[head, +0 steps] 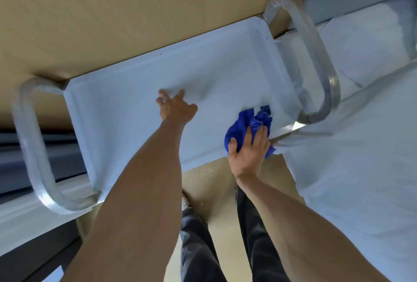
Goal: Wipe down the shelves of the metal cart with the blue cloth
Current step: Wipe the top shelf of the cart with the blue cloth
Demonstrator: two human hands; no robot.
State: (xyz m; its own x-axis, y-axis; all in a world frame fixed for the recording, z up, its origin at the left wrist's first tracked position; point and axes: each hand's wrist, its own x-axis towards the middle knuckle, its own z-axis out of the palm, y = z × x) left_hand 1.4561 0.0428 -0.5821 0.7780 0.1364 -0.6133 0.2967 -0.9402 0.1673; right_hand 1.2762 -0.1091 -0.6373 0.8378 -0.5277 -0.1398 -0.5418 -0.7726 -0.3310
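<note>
Head view, metal cart shelf, tan floor

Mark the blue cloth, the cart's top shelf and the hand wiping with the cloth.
blue cloth [252, 123]: head view, on the bunched folds above the fingers.
top shelf [126, 110]: head view, on its bare flat surface.
right hand [249, 148]: head view, on the back of the hand.

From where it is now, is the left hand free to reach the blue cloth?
Probably yes: the left hand rests open on the top shelf, bare surface between it and the blue cloth under the right hand.
</note>
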